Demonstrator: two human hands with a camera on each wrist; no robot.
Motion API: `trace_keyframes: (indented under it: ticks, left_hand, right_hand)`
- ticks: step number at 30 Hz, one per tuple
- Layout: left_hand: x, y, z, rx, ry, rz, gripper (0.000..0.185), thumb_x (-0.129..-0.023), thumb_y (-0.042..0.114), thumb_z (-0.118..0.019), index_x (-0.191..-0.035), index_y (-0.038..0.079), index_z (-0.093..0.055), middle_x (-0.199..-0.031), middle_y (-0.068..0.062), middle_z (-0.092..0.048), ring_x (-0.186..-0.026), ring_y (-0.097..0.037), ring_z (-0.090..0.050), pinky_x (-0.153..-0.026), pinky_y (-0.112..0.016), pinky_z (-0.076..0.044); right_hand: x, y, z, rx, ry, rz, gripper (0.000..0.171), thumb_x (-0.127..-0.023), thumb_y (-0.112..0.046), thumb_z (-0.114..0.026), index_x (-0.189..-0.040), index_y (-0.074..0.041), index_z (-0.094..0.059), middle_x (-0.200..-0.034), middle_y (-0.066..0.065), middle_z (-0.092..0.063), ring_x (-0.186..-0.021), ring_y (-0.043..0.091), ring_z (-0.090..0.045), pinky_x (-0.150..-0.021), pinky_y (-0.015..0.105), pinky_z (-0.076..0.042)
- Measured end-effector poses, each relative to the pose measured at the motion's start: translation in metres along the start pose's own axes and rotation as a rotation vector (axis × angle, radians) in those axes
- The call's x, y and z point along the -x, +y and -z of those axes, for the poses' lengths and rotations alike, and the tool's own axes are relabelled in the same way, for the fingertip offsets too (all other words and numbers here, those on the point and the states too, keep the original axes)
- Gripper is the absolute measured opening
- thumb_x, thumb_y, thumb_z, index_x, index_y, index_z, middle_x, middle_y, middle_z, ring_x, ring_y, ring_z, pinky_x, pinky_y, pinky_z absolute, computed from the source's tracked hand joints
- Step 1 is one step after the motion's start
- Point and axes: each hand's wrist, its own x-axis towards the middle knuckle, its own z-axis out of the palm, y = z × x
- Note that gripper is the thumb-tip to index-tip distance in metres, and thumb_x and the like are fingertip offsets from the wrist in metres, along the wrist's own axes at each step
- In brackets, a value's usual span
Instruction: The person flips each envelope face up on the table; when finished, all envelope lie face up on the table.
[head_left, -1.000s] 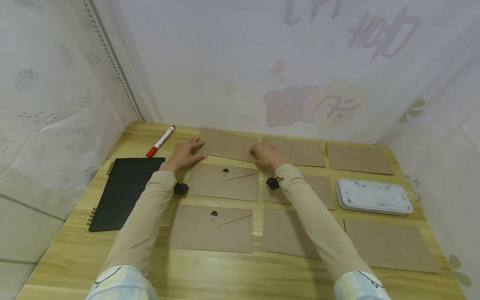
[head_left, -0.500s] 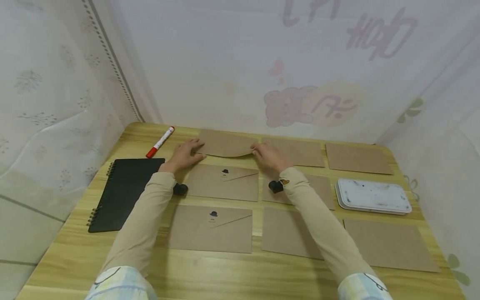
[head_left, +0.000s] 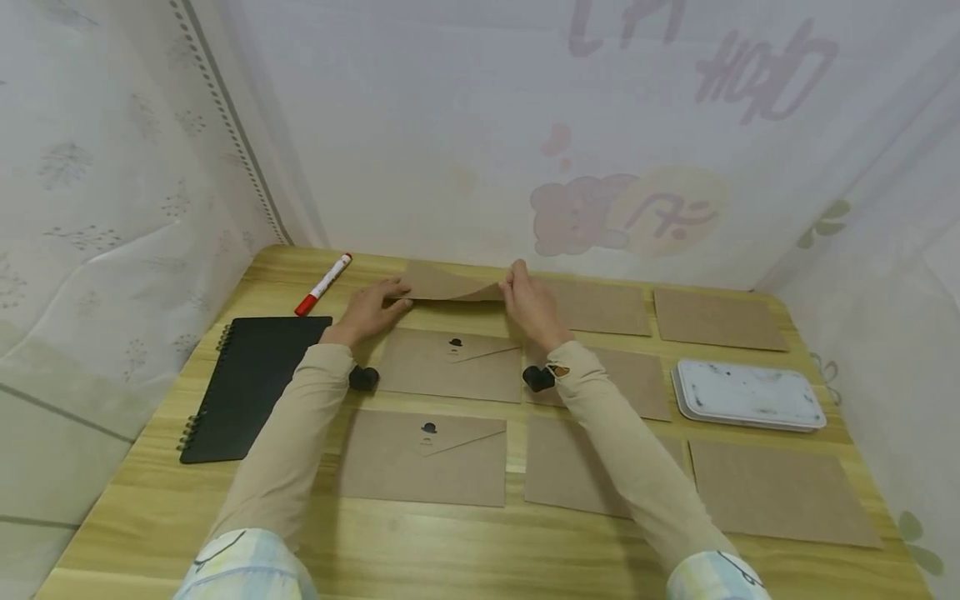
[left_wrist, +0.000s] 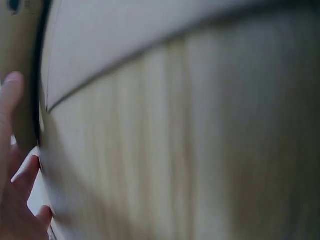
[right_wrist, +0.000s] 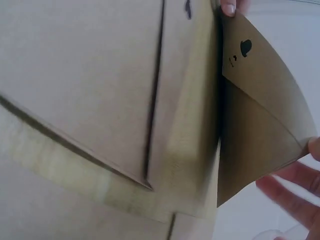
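Both our hands pinch the raised brown paper envelope (head_left: 450,286): left hand (head_left: 367,308), right hand (head_left: 530,305); left wrist view blurred.

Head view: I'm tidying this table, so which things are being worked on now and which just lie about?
In hand:
lifted envelope
left hand
right hand

Lying about:
red marker
black notebook
white tray
other envelopes, such as one

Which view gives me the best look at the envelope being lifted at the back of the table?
The right wrist view: the lifted envelope fills it, showing the flap and small hat print. The head view shows it small and tilted between the left hand and right hand. The left wrist view is blurred; the envelope cannot be picked out.
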Motion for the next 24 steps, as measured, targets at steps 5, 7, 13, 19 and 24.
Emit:
trace_keyframes:
  ticks: [5,7,13,19,24]
  left_hand:
    - [-0.0030,0.0013,0.0029,0.035,0.023,0.015,0.036,-0.097,0.022,-0.050,-0.123,-0.002,-0.058,-0.137,-0.024,-0.041,-0.127,-0.042,-0.034,-0.102,-0.055,-0.024]
    - [-0.0042,0.0019,0.0039,0.029,0.010,0.039,0.038,-0.099,0.023,-0.047,-0.124,-0.002,-0.057,-0.138,-0.022,-0.041,-0.127,-0.041,-0.035,-0.102,-0.054,-0.024]
    - [-0.0067,0.0042,0.0077,0.018,-0.032,0.087,0.044,-0.100,0.026,-0.042,-0.130,-0.005,-0.050,-0.140,-0.020,-0.040,-0.128,-0.040,-0.034,-0.103,-0.052,-0.024]
    - [-0.0092,0.0031,0.0071,0.125,-0.039,0.135,0.050,-0.099,0.034,-0.044,-0.131,-0.004,-0.048,-0.139,-0.021,-0.041,-0.127,-0.040,-0.035,-0.103,-0.051,-0.026]
    - [-0.0049,-0.0002,0.0069,0.287,0.048,0.164,0.042,-0.094,0.037,-0.053,-0.115,0.001,-0.054,-0.122,-0.021,-0.053,-0.118,-0.037,-0.046,-0.097,-0.049,-0.034]
  right_hand:
    - [-0.0010,0.0024,0.0045,-0.058,0.073,0.192,0.004,-0.094,0.000,-0.048,-0.094,-0.002,-0.052,-0.078,0.009,-0.060,-0.064,0.019,-0.053,-0.059,0.033,-0.045]
    - [0.0009,0.0044,0.0061,-0.059,0.100,0.287,0.014,-0.090,0.006,-0.049,-0.095,-0.002,-0.059,-0.084,0.010,-0.064,-0.070,0.019,-0.058,-0.063,0.031,-0.048]
    - [0.0045,0.0056,0.0095,-0.047,0.133,0.467,0.032,-0.088,0.008,-0.051,-0.115,-0.003,-0.063,-0.103,0.012,-0.064,-0.080,0.022,-0.062,-0.068,0.029,-0.050]
    - [0.0052,0.0066,0.0089,-0.053,0.169,0.450,0.038,-0.087,0.010,-0.056,-0.123,-0.001,-0.059,-0.104,0.016,-0.059,-0.085,0.025,-0.061,-0.072,0.029,-0.051]
    - [0.0033,0.0035,0.0014,-0.074,0.267,0.382,0.035,-0.086,0.011,-0.057,-0.118,-0.002,-0.063,-0.099,0.015,-0.061,-0.084,0.025,-0.062,-0.072,0.030,-0.051]
